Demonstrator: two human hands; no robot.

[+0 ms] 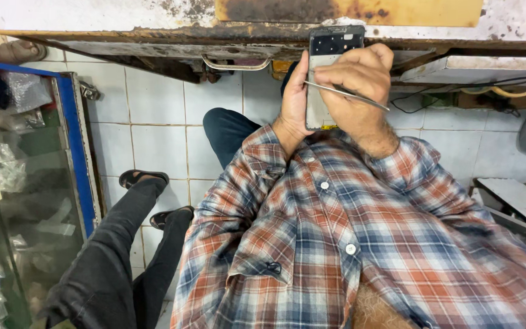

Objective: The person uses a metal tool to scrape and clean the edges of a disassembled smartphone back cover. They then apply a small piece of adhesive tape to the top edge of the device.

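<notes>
A worn, rust-stained tabletop (153, 15) runs across the top of the frame, and another person's dark-trousered legs (123, 256) stretch over the white tiled floor (153, 122) at lower left. At upper centre my left hand (293, 106) is wrapped around an opened phone frame (330, 52), held upright just below the tabletop's edge, while my right hand (360, 79) pinches thin metal tweezers (345, 94) across it.

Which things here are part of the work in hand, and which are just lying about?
In use: opened phone, held in the left hand; thin metal tool, in the right hand.

Lying about: drawer handle; glass display case; cables; another person's legs.
</notes>
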